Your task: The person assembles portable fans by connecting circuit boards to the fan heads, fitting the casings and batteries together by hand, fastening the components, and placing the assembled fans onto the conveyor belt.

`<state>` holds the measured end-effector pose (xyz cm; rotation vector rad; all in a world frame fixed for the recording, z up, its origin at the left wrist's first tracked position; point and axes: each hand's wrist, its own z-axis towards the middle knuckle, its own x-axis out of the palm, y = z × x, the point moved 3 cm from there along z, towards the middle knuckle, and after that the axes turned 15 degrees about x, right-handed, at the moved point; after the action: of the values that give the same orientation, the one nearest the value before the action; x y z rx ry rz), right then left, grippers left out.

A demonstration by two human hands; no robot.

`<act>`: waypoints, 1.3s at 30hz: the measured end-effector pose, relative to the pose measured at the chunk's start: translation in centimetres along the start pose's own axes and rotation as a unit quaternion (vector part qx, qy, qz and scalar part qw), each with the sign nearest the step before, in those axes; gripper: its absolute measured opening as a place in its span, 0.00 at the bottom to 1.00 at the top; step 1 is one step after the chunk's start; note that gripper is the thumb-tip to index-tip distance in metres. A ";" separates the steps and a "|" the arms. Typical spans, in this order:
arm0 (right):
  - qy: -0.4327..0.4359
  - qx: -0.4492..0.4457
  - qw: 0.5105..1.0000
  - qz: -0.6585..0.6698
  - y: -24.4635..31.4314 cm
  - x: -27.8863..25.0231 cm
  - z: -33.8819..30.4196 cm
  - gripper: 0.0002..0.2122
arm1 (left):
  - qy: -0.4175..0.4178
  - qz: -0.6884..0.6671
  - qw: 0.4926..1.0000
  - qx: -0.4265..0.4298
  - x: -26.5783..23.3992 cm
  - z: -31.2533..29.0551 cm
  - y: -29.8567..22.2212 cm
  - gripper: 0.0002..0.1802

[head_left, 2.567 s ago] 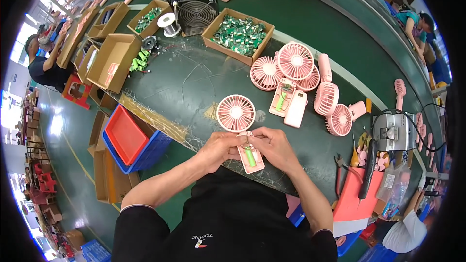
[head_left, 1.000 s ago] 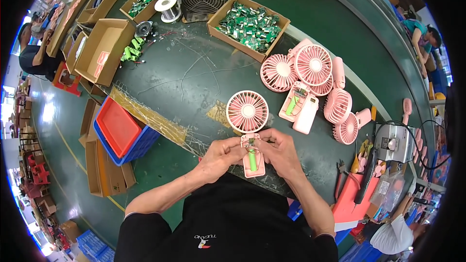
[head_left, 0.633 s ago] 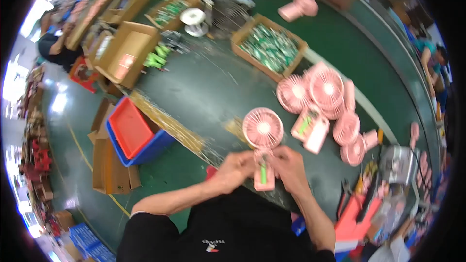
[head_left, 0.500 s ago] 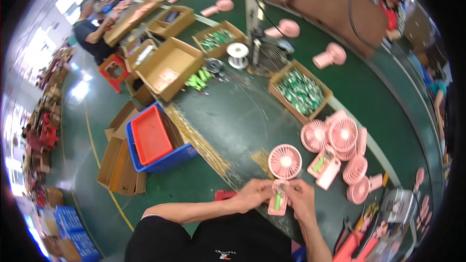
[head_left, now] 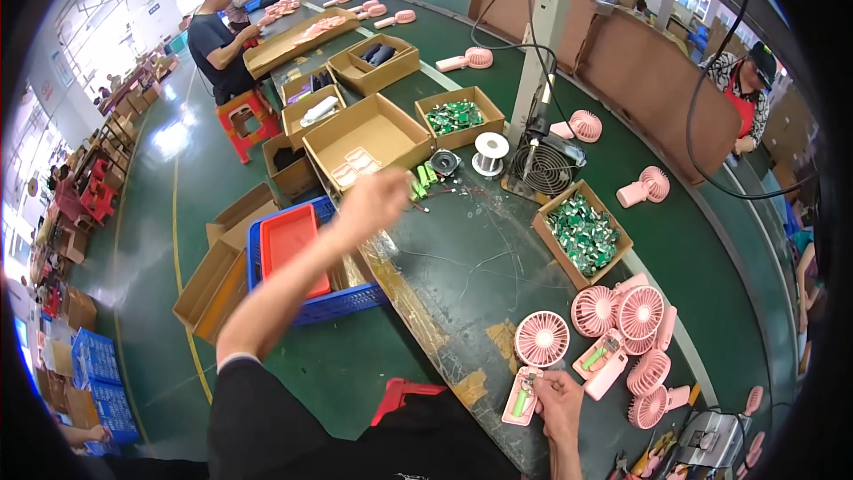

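Note:
My right hand point(head_left: 560, 404) grips the open handle of a pink handheld fan point(head_left: 542, 340) at the table's near edge. A green battery point(head_left: 520, 402) lies in that handle, and the fan's round grille points away from me. My left hand point(head_left: 378, 203) is stretched out to the far left, above the table beside a cardboard box point(head_left: 404, 129) with flat pink plastic covers point(head_left: 356, 165) in it. Motion blurs its fingers, so their grip is unclear. Just past it lie several green batteries point(head_left: 425, 180).
Several pink fans point(head_left: 641, 311) are piled right of my right hand. A box of green circuit boards point(head_left: 582, 233), a solder spool point(head_left: 490, 155) and a small black blower point(head_left: 546, 169) stand farther back. A blue crate point(head_left: 342, 304) with a red tray point(head_left: 286, 244) sits left of the table.
My left hand has let go of the fan and swung far left toward the box with pink covers. My right hand stays on the fan's handle. The view has shifted.

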<state>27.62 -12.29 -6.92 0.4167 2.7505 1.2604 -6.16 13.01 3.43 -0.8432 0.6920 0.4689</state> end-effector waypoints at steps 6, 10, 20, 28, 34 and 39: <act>0.010 -0.008 1.000 0.024 0.1 0.4 0.1 0.07 | 0.318 0.270 0.908 -0.047 -3.1 6.1 12.3 0.20; 0.015 -0.006 1.000 0.019 0.2 0.7 0.3 0.08 | 0.355 0.242 0.903 -0.003 -0.8 6.2 16.5 0.20; -0.006 -0.037 0.999 -0.007 -0.8 0.6 -0.4 0.05 | 0.148 0.323 0.934 0.044 -4.3 5.0 12.9 0.20; -0.062 -0.107 0.982 -0.144 0.9 0.3 1.4 0.07 | 0.039 -0.282 0.956 -0.075 -0.2 -0.4 -5.4 0.25; -0.085 -0.116 0.984 -0.106 1.1 0.2 -0.4 0.08 | 0.027 -0.629 0.733 -0.257 10.6 -12.8 -11.2 0.29; 0.003 -0.173 0.962 -0.210 2.4 0.2 -7.4 0.17 | 0.062 -0.657 0.703 -0.266 12.4 -16.4 -16.5 0.28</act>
<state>26.52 -16.13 -0.29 -0.1911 2.3660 1.5617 6.75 -8.46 -4.72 -1.6859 -0.0915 -0.7563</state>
